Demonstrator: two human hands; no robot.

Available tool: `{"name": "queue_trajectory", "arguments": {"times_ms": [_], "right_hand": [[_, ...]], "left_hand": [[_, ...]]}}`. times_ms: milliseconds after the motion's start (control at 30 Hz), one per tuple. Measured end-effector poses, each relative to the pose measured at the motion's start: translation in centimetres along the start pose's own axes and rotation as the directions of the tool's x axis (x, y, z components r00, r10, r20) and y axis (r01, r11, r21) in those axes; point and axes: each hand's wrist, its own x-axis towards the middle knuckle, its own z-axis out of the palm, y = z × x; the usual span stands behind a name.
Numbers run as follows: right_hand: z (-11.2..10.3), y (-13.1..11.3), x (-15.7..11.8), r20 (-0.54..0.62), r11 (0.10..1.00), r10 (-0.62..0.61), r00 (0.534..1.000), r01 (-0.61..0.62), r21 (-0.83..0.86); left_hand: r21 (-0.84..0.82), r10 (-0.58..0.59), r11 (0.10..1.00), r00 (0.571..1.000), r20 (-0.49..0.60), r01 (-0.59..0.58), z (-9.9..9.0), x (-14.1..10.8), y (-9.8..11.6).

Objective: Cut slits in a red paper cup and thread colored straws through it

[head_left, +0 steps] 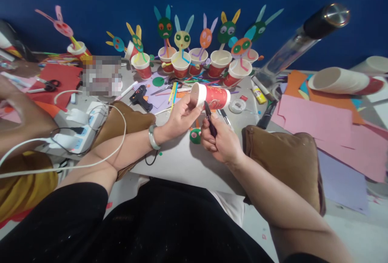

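Note:
My left hand grips a red paper cup with a white rim, tipped onto its side in the air, its mouth facing left. In my right hand is a black pen-like tool, its tip up against or very near the cup's side; whether it is a pen or a knife I cannot tell. Below the cup lies a green paper face with an orange strip, partly hidden by my hands. A black glue gun rests left of my left hand, and a tape roll right of the cup.
Several cups with paper rabbit puppets line the back wall. Left are a power strip, cables and another person's arm. Brown cushions flank my arms. Pink paper, stacked cups and a clear bottle stand right.

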Motion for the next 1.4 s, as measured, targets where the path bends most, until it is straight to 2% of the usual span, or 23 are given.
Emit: {"name": "queue_trajectory", "arguments": {"times_ms": [200, 667, 900, 1100, 1400], "right_hand": [[-0.2, -0.6, 0.0, -0.011, 0.999, 0.000, 1.000, 0.000, -0.035], [-0.8, -1.9, -0.3, 0.008, 0.999, 0.021, 1.000, -0.020, -0.051], [-1.2, -2.6, -0.4, 0.004, 0.996, 0.028, 1.000, -0.028, -0.087], [-1.5, -2.9, -0.4, -0.004, 0.994, 0.034, 0.999, -0.035, -0.103], [-1.9, -3.4, -0.3, 0.004, 0.983, 0.054, 0.999, -0.053, -0.174]], "left_hand": [[-0.037, 0.015, 0.999, 1.000, 0.013, -0.014, -0.4, 0.8, 0.4], [0.055, 0.017, 0.998, 0.998, 0.055, -0.020, -1.3, 1.1, 1.8], [0.059, 0.085, 0.994, 0.984, 0.158, -0.095, -2.2, 1.9, 2.5], [0.090, 0.111, 0.987, 0.976, 0.190, -0.130, -2.8, 2.4, 2.8], [0.215, 0.157, 0.949, 0.938, 0.310, -0.230, -3.7, 3.2, 3.0]]}}
